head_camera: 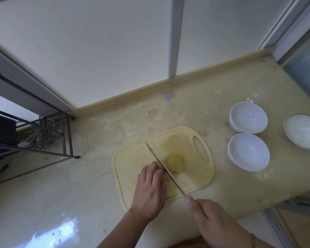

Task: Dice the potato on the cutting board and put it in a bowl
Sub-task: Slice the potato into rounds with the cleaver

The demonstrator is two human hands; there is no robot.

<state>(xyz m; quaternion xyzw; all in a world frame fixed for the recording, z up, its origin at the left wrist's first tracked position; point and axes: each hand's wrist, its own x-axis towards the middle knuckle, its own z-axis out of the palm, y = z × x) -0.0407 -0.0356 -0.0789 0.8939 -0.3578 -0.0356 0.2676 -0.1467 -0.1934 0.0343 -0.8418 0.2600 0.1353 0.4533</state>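
A pale yellow cutting board [132,158] lies on the cream counter [97,185] in the lower middle of the frame, its handle slot toward the right. On it sits the potato, peeled and cut in two: one potato piece [175,162] rests cut face up near the board's centre, and the other potato piece [164,176] lies just left of it, mostly hidden under the left hand [150,188]. That hand's fingers are curled down on top of the hidden piece, pressing it to the board. The right hand [206,213], at the lower right, is wrapped round the handle of a knife [164,169], forefinger stretched along the top; the blade slants up and left between the two pieces, its tip above the board.

To the right of the board stand three white bowls: a near bowl [249,152], a far bowl [248,119], and a rimmed bowl [302,131] at the frame's right edge. A dark metal rack [43,140] stands at the left.
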